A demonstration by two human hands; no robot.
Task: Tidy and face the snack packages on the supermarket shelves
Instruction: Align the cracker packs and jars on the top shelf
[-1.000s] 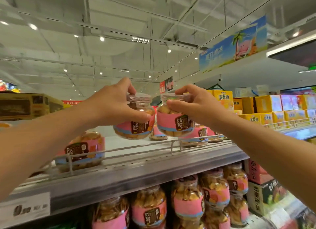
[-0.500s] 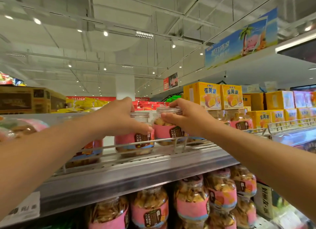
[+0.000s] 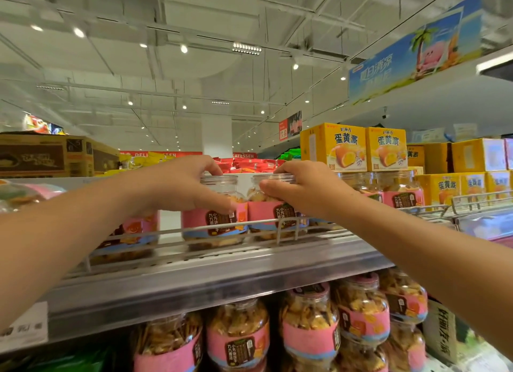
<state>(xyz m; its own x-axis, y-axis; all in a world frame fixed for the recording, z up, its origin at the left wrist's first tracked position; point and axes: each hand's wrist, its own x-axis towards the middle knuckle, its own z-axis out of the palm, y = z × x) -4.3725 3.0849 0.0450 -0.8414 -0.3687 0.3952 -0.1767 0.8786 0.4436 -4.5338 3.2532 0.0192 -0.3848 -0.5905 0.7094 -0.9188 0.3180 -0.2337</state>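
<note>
I've got both hands up on the top shelf (image 3: 222, 263) now. My left hand (image 3: 177, 185) is wrapped round the left jar (image 3: 213, 224), fingers curled over the lid rim, thumb pressing the pink label. My right hand (image 3: 308, 188) grips the right jar (image 3: 273, 219) the same way. Both jars stand upright, side by side and just about touching, right behind the wire rail (image 3: 277, 223), labels facing me. These look like rigid clear plastic, light, full of crackers, probably a bit slick, so I'd hold at the shoulder under the lid, not squeeze the body.
</note>
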